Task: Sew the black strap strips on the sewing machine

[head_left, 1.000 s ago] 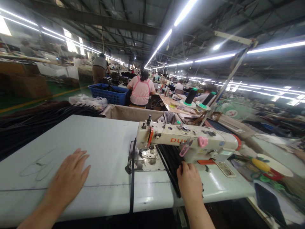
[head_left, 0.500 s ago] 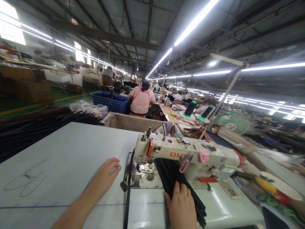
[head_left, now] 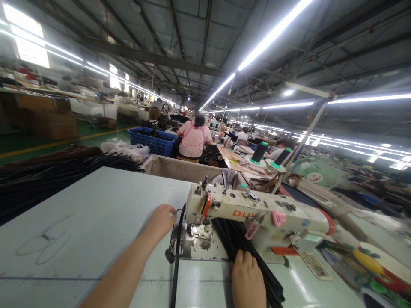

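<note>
The left hand (head_left: 161, 220) lay on the pale grey sewing table (head_left: 96, 214) with its fingers curled loosely downward, the fingertips touching a single narrow black strap (head_left: 176, 256) that ran from the machine's needle area toward the near edge of the table. Whether the fingers pinched the strap or only rested against it could not be told. The right hand (head_left: 248, 280) rested palm down, fingers together and bent, on a bundle of long black strips (head_left: 244, 248) lying under the arm of the cream-white industrial sewing machine with red lettering (head_left: 257, 211). The bundle stretched from beneath the machine's arm toward the near right. The metal needle plate (head_left: 199, 244) sat between the two hands. A heap of dark strips (head_left: 48, 175) lay at the far left of the table. Farther off, a person in a pink top (head_left: 194, 139) sat beside a blue plastic crate (head_left: 152, 143).
</note>
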`<state>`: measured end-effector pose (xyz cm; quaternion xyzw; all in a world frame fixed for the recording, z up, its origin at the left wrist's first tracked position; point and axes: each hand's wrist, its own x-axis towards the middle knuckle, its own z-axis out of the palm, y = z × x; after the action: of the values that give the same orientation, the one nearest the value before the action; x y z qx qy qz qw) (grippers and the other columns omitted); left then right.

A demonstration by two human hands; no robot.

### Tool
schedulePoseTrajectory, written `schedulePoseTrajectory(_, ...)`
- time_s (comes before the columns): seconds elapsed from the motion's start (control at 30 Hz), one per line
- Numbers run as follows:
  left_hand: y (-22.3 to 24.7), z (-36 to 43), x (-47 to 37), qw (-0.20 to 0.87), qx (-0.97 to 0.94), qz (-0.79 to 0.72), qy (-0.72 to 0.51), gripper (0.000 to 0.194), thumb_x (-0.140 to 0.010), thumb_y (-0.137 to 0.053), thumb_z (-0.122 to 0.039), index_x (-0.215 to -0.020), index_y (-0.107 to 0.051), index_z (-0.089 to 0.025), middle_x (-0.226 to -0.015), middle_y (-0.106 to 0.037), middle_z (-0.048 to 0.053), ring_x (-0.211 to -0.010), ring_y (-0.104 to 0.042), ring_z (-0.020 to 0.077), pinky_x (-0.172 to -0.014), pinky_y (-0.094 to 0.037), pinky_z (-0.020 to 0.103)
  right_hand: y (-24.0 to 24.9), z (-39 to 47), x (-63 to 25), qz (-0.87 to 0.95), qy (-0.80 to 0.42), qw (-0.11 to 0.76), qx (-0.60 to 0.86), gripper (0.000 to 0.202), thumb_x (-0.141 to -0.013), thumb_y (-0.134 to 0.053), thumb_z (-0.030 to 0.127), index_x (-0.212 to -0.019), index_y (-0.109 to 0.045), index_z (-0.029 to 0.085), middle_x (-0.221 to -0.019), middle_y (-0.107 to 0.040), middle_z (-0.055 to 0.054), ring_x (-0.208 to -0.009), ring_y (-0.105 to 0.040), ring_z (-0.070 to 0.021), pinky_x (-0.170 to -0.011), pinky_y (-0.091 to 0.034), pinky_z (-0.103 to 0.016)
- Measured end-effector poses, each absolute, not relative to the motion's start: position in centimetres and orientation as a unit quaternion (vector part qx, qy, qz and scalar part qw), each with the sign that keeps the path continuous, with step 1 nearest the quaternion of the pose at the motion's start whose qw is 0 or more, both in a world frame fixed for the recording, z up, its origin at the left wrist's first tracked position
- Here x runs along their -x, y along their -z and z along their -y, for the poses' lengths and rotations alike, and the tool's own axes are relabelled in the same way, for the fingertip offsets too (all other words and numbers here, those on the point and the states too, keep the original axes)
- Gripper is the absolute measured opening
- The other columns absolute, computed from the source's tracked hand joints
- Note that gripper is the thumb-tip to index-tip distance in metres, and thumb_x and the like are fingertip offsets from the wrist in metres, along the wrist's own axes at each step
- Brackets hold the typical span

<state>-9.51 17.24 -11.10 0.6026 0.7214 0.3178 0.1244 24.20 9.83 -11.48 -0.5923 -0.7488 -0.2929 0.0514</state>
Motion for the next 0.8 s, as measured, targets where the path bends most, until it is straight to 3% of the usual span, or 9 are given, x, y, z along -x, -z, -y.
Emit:
schedulePoseTrajectory(0.2,12.3,-19.1,8.5,0.091,-0.619,-0.716,-0.310,0.017,-0.091,-0.067,-0.013,-0.099,-0.081,-0.018,-0.115,-0.080,0.014,-0.119,-0.073,0.0306,-0.110,-0.053,0.040,9.9,-9.8,-23.4,0.740,0.236,0.026,0.630,0.043,-0.092,-0.048,-0.014,-0.101,-0.083,0.009,-0.093,-0.078,-0.019,-0.093,-0.079,-0.0331,-0.083,-0.063,-0.041)
schedulePoseTrajectory(0.33,14.2,-19.0,8.6,0.066,-0.642,-0.685,-0.337,0.026,-0.088,-0.064,-0.006,-0.106,-0.078,-0.019,-0.117,-0.079,0.013,-0.120,-0.071,0.0284,-0.110,-0.052,0.038,8.2,-10.1,-24.1,0.713,0.066,0.137,0.684,0.043,-0.097,-0.039,-0.009,-0.104,-0.078,0.007,-0.105,-0.076,-0.025,-0.095,-0.078,-0.0338,-0.082,-0.057,-0.040)
schedulePoseTrajectory(0.4,14.5,-18.7,8.8,0.064,-0.649,-0.681,-0.334,0.027,-0.086,-0.065,-0.005,-0.105,-0.078,-0.019,-0.117,-0.078,0.012,-0.121,-0.070,0.0287,-0.111,-0.052,0.039,7.8,-10.1,-24.8,0.685,-0.051,0.205,0.698,0.033,-0.102,-0.042,0.001,-0.101,-0.074,0.010,-0.109,-0.074,-0.027,-0.088,-0.078,-0.0321,-0.077,-0.054,-0.040)
schedulePoseTrajectory(0.47,14.5,-18.6,8.9,0.067,-0.646,-0.687,-0.326,0.026,-0.085,-0.066,-0.006,-0.104,-0.078,-0.019,-0.117,-0.079,0.013,-0.121,-0.071,0.0293,-0.112,-0.053,0.039,7.9,-9.8,-25.4,0.669,-0.144,0.229,0.693,0.021,-0.105,-0.049,0.014,-0.097,-0.069,0.014,-0.099,-0.076,-0.021,-0.075,-0.076,-0.0282,-0.069,-0.053,-0.037)
schedulePoseTrajectory(0.6,14.1,-18.4,9.2,0.072,-0.638,-0.700,-0.312,0.025,-0.084,-0.069,-0.010,-0.104,-0.080,-0.020,-0.118,-0.080,0.012,-0.120,-0.072,0.0304,-0.111,-0.054,0.039,9.1,-6.6,-25.0,0.594,-0.380,0.286,0.649,0.033,-0.106,-0.055,0.046,-0.095,-0.067,0.017,-0.066,-0.071,-0.005,-0.047,-0.066,-0.0195,-0.047,-0.047,-0.028)
schedulePoseTrajectory(0.67,14.1,-18.4,9.2,0.073,-0.641,-0.699,-0.308,0.024,-0.084,-0.070,-0.012,-0.104,-0.080,-0.021,-0.116,-0.081,0.011,-0.119,-0.072,0.0306,-0.110,-0.055,0.039,9.4,-4.2,-24.1,0.431,-0.594,0.385,0.560,0.050,-0.089,-0.083,0.060,-0.099,-0.075,0.012,-0.069,-0.074,-0.006,-0.051,-0.068,-0.0170,-0.049,-0.049,-0.025)
schedulePoseTrajectory(0.73,13.9,-18.3,9.1,0.077,-0.643,-0.698,-0.306,0.022,-0.084,-0.071,-0.014,-0.102,-0.081,-0.021,-0.114,-0.081,0.011,-0.118,-0.073,0.0309,-0.110,-0.056,0.039,9.3,-1.8,-23.1,0.278,-0.709,0.418,0.496,0.062,-0.065,-0.106,0.052,-0.101,-0.081,0.007,-0.080,-0.081,-0.012,-0.065,-0.077,-0.0186,-0.059,-0.058,-0.024)
schedulePoseTrajectory(0.8,13.8,-18.2,9.1,0.084,-0.646,-0.695,-0.305,0.021,-0.084,-0.071,-0.015,-0.101,-0.082,-0.021,-0.114,-0.082,0.011,-0.117,-0.074,0.0310,-0.109,-0.057,0.038,9.0,0.0,-22.3,0.184,-0.747,0.438,0.465,0.065,-0.051,-0.115,0.035,-0.101,-0.083,0.007,-0.091,-0.085,-0.014,-0.082,-0.083,-0.0225,-0.072,-0.064,-0.025)
